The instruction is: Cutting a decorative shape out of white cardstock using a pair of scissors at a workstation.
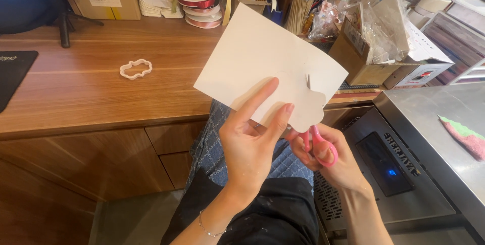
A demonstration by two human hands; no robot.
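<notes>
Pinching the cream paper sheet [262,63] up over the lap, the left hand [250,141] steadies it while the right hand [331,161], fingers closed through pink scissors [319,146], cuts a scalloped outline.

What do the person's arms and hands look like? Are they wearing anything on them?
Both arms are bare, with no sleeves showing. The left hand has a thin silver chain bracelet around its wrist. The right hand wears nothing that shows: no glove, ring or watch. The fingernails look short and plain.
</notes>
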